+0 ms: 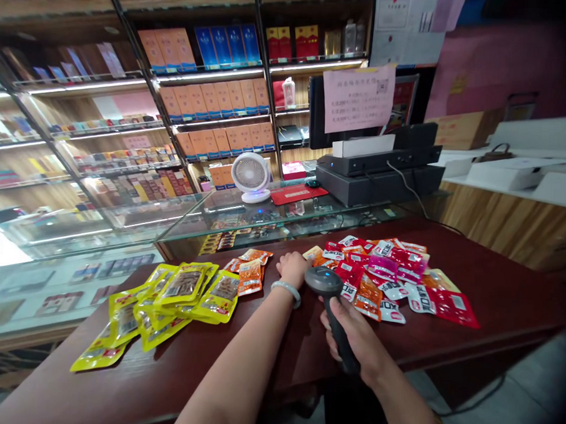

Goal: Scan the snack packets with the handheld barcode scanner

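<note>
Right hand (364, 350): clasped round the handle of one dark grey plastic handheld scanner (324, 279), held above the counter
Left hand (292, 268): curled low just left of the scanner's head, fingertips hidden, so I cannot tell whether it grips anything
Yellow packets: at least seven flat, shiny yellow packets with brown contents (183, 284), overlapping at the left of the reddish-brown wooden counter (505, 278)
Orange packets: at least three small orange foil packets (251, 277), between the yellow pile and the left hand
Mixed heap: more than a dozen glossy red, orange and magenta packets (384, 266), right of the scanner, two clearly magenta; exact count hidden by overlap
Packet writing: black Chinese characters on white panels, 口 readable
Pink sheet: one pink paper notice (358, 99) on the monitor, handwritten-looking Chinese lines, 200 and 500 legible
Fan: one round white plastic fan (251, 173)
Blue boxes: four tall blue cartons (228, 46) shelved
</note>
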Action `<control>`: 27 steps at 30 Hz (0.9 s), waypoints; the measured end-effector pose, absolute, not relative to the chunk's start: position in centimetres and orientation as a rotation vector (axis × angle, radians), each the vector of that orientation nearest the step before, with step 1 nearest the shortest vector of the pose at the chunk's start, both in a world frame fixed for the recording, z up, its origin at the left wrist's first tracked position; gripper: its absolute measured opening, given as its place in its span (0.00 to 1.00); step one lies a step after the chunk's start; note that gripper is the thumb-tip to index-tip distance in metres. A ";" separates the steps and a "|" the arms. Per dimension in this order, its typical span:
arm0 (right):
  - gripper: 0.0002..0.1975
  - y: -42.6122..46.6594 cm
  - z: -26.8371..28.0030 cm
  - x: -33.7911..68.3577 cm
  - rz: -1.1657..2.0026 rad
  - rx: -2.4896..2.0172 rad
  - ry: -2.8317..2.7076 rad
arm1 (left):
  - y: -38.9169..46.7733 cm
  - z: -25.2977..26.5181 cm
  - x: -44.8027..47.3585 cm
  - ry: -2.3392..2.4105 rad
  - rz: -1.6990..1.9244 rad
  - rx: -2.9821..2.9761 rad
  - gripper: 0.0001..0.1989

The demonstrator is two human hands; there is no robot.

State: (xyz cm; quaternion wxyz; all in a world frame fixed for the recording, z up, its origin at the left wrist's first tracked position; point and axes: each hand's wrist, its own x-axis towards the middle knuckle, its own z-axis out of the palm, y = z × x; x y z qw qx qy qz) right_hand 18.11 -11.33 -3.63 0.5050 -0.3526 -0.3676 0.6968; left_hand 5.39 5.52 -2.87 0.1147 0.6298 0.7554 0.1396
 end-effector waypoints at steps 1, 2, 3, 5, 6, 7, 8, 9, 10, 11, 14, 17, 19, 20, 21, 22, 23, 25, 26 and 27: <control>0.22 -11.3 -3.6 18.2 1.676 -0.859 -0.880 | 6.0 -2.9 5.6 2.195 0.432 1.826 0.26; 0.22 -11.2 -3.7 18.3 1.670 -0.866 -0.875 | 6.3 -2.9 5.7 2.173 0.457 1.808 0.25; 0.22 -11.1 -3.7 18.4 1.663 -0.873 -0.871 | 6.7 -2.9 5.8 2.150 0.480 1.786 0.22; 0.22 -11.0 -3.7 18.4 1.655 -0.882 -0.860 | 7.2 -2.9 5.9 2.114 0.530 1.746 0.18; 0.23 -10.9 -3.7 18.5 1.655 -0.883 -0.853 | 7.5 -3.0 5.9 2.101 0.553 1.733 0.16; 0.23 -10.9 -3.8 18.5 1.658 -0.881 -0.847 | 7.7 -3.1 5.9 2.090 0.575 1.719 0.15; 0.24 -10.8 -3.8 18.5 1.659 -0.879 -0.846 | 7.9 -3.3 5.8 2.077 0.601 1.705 0.14; 0.24 -10.8 -3.9 18.5 1.659 -0.875 -0.850 | 8.0 -3.4 5.8 2.061 0.630 1.692 0.13; 0.24 -10.8 -4.0 18.6 1.656 -0.871 -0.855 | 8.1 -3.6 5.7 2.043 0.661 1.684 0.11; 0.24 -10.8 -4.1 18.6 1.653 -0.866 -0.862 | 8.2 -3.7 5.5 2.024 0.693 1.678 0.11; 0.23 -10.7 -4.1 18.4 1.648 -0.849 -0.862 | 7.6 -4.0 4.4 1.987 0.777 1.668 0.12; 0.22 -10.4 -3.6 17.9 1.649 -0.826 -0.858 | 6.4 -3.9 2.6 1.905 0.942 1.676 0.14; 0.22 -10.1 -3.1 17.4 1.661 -0.814 -0.860 | 5.4 -3.6 1.4 1.853 1.039 1.687 0.14; 0.21 -9.9 -2.9 17.2 1.669 -0.808 -0.858 | 5.0 -3.4 0.9 1.865 1.045 1.697 0.14; 0.21 -9.9 -2.6 17.0 1.672 -0.799 -0.856 | 4.7 -3.3 0.5 1.910 1.008 1.710 0.14; 0.21 -9.8 -2.4 16.9 1.670 -0.789 -0.851 | 4.5 -3.1 0.3 1.968 0.940 1.735 0.14; 0.21 -9.8 -2.2 16.8 1.662 -0.780 -0.846 | 4.4 -3.0 0.2 2.020 0.850 1.776 0.15; 0.21 -9.9 -1.9 16.9 1.639 -0.772 -0.834 | 4.7 -3.0 0.5 2.072 0.665 1.873 0.18; 0.21 -9.9 -1.8 17.0 1.629 -0.774 -0.828 | 5.1 -3.1 0.9 2.074 0.594 1.909 0.20; 0.21 -10.0 -1.8 17.1 1.623 -0.780 -0.826 | 5.5 -3.2 1.4 2.071 0.546 1.927 0.20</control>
